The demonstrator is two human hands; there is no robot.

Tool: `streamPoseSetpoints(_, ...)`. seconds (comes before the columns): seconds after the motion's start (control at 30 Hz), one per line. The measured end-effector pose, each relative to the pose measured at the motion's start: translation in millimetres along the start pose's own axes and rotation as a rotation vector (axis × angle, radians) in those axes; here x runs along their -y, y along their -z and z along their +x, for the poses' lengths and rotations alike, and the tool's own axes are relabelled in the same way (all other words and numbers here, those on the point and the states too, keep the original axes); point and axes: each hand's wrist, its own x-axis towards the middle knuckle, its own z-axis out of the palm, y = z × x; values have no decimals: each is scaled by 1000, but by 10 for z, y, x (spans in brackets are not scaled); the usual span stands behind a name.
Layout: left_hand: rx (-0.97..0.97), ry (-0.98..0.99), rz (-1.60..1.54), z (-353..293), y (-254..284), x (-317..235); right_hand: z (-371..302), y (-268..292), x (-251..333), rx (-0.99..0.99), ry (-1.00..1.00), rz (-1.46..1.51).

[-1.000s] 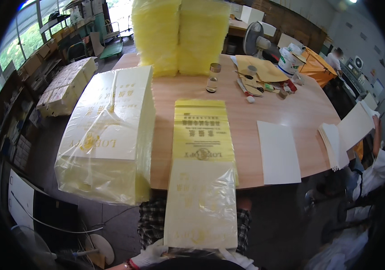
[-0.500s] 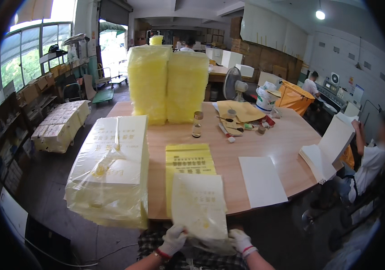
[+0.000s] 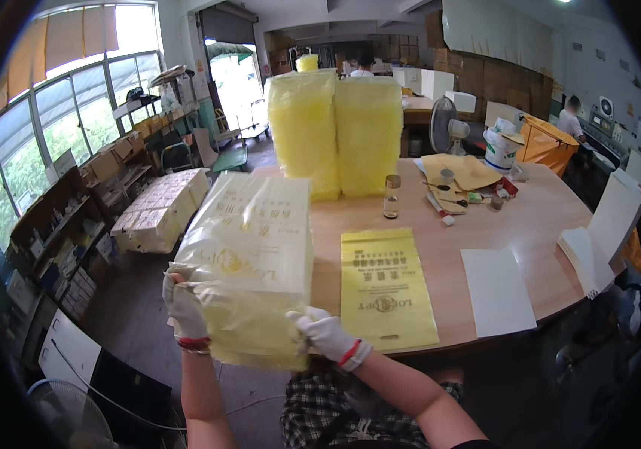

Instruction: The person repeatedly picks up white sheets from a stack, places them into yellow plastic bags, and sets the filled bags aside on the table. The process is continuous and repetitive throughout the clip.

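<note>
A tall stack of clear yellowish plastic bags filled with white sheets [image 3: 260,206] stands at the table's left near edge. My left hand [image 3: 185,308], in a white glove, pinches the near left corner of the top bag. On the opposite near corner, my gloved right hand [image 3: 326,334] is closed on the bag's plastic. The bag's loose near end hangs over the front of the stack. Right of it, a flat yellow printed plastic bag [image 3: 385,273] lies on the table, with a white sheet stack [image 3: 497,292] farther right.
Two tall piles of yellow bags [image 3: 335,135] stand at the back. A small bottle [image 3: 391,197], brown paper with scissors [image 3: 459,179], a white bucket [image 3: 501,146] and a fan [image 3: 446,123] are beyond. White folded boards [image 3: 612,224] stand at the right edge.
Both hands have moved left with the filled bag, from the table's front edge onto the left stack. The flat yellow bag that it partly covered now shows fully. The view has turned left.
</note>
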Motion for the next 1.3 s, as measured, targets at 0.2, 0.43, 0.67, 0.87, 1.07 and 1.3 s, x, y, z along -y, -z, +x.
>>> streamPoseSetpoints(0.2,-190,6,-75,-566,1207,783,-55,-16,-560,-37,118,-152)
streamPoseSetpoints(0.43,715,523,688,-2462,342,1553,-1262,1095,-1683,-241,-432,-177)
streamPoseSetpoints(0.67,929,-91,821,-2579,-1510,1975,-1981,1572,-1916,-566,-432,-45)
streamPoseSetpoints(0.87,1310,29,1075,-2339,-1636,2667,-1817,1579,-1983,-517,-423,69)
streamPoseSetpoints(1.07,1304,157,748,-2150,-1734,2561,-1114,1806,-1643,-559,-154,5)
streamPoseSetpoints(1.3,1087,80,670,-1837,-1788,2880,-423,2194,-1314,-794,-68,-133)
